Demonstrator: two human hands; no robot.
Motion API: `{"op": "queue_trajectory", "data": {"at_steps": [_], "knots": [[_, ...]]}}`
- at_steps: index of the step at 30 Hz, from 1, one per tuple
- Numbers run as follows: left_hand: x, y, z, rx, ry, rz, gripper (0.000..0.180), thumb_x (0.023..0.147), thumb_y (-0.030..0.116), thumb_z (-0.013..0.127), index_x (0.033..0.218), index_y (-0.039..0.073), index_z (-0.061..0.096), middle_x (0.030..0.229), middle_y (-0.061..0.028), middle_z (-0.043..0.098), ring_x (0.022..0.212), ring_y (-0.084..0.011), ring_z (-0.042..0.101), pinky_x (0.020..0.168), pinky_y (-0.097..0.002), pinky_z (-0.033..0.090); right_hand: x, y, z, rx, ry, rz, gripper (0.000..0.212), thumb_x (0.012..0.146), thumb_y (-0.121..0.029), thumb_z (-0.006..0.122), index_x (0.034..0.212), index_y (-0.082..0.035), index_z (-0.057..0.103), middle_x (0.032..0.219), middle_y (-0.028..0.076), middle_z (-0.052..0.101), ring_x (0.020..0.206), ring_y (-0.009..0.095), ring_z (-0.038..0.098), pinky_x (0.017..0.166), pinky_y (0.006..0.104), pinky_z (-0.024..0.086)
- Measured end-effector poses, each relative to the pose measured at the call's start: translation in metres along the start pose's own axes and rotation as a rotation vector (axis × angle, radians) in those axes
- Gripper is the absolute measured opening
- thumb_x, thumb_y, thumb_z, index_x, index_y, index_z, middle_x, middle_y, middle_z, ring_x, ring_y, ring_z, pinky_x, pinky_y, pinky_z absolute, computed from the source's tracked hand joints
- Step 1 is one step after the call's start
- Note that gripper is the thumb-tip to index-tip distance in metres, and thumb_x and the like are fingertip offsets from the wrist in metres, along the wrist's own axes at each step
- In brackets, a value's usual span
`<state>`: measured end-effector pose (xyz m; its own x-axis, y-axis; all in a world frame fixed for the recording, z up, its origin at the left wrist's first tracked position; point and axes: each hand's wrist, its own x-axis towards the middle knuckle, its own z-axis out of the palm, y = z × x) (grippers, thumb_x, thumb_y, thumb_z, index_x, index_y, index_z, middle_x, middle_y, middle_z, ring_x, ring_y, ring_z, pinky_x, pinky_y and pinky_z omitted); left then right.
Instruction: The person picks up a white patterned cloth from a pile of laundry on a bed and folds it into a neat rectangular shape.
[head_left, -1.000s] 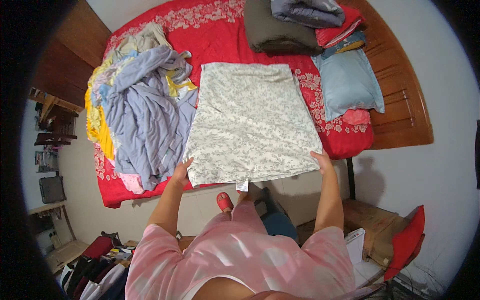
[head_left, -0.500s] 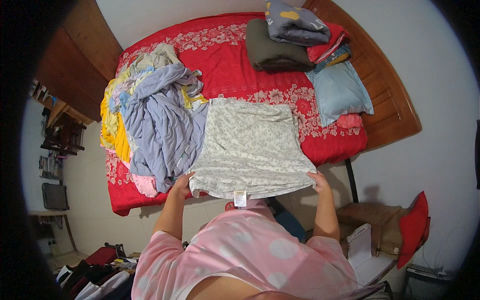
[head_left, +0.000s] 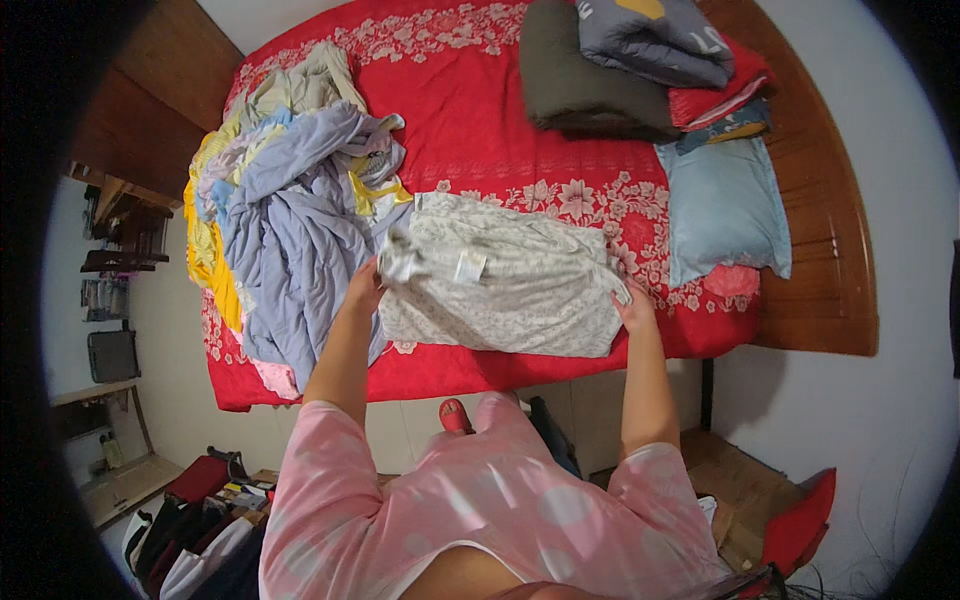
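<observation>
A white cloth garment with a grey leaf print lies over the front edge area of the red flowered bedspread, its near part folded back on itself. My left hand is closed on its left corner, and my right hand pinches the right corner. Between them a small white label shows on the cloth. Just left of the garment, a lavender garment lies crumpled on a heap of clothes. The fingertips of both hands are partly hidden in the fabric.
Yellow clothes and a pale beige piece belong to the heap at left. Rolled dark green bedding, a folded grey quilt and a light blue pillow sit by the wooden headboard. A cardboard box stands lower right.
Both hands have moved away from me over the bed, carrying the garment's near edge up and back. The cloth is now folded over, and its label has shifted onto the top.
</observation>
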<state>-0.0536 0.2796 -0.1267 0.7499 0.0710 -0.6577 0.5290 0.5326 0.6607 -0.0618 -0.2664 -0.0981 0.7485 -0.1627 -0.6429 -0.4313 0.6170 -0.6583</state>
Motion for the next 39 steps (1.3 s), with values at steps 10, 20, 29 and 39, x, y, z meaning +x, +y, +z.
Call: {"op": "queue_trajectory", "data": {"at_steps": [10, 20, 29, 39], "knots": [[0.054, -0.107, -0.098, 0.635, 0.284, 0.156, 0.056, 0.077, 0.014, 0.057, 0.126, 0.01, 0.03, 0.122, -0.0117, 0.041, 0.112, -0.0193, 0.038, 0.088, -0.0333, 0.035, 0.088, 0.05, -0.031, -0.481, 0.145, 0.222, 0.063, 0.073, -0.012, 0.059, 0.127, -0.012, 0.026, 0.12, 0.01, 0.041, 0.101, 0.023, 0.046, 0.082, 0.0397, 0.038], [0.072, -0.152, -0.084, 0.844, 0.341, 0.108, 0.064, 0.072, 0.025, 0.064, 0.122, 0.001, 0.033, 0.114, -0.0175, 0.047, 0.1, -0.024, 0.05, 0.081, -0.032, 0.041, 0.109, 0.084, -0.058, -0.985, 0.248, 0.28, 0.091, 0.058, -0.033, 0.075, 0.128, -0.003, 0.025, 0.121, 0.017, 0.039, 0.108, 0.027, 0.041, 0.083, 0.0372, 0.039], [0.086, -0.14, -0.066, 0.808, 0.391, 0.053, 0.069, 0.061, 0.039, 0.071, 0.11, -0.002, 0.045, 0.099, -0.0159, 0.057, 0.091, -0.0261, 0.055, 0.078, -0.035, 0.042, 0.111, 0.086, -0.053, -0.69, 0.237, 0.363, 0.086, 0.059, -0.032, 0.074, 0.125, -0.003, 0.029, 0.116, 0.016, 0.043, 0.104, 0.027, 0.044, 0.081, 0.0412, 0.04], [0.085, -0.098, -0.023, 0.638, 0.098, -0.133, 0.054, 0.066, 0.031, 0.069, 0.106, 0.0, 0.052, 0.094, -0.0102, 0.058, 0.083, -0.0194, 0.055, 0.072, -0.0305, 0.044, 0.066, 0.071, -0.016, -0.464, 0.198, 0.395, 0.054, 0.065, -0.015, 0.068, 0.11, 0.005, 0.045, 0.103, 0.014, 0.054, 0.09, 0.025, 0.053, 0.077, 0.0344, 0.042]]}}
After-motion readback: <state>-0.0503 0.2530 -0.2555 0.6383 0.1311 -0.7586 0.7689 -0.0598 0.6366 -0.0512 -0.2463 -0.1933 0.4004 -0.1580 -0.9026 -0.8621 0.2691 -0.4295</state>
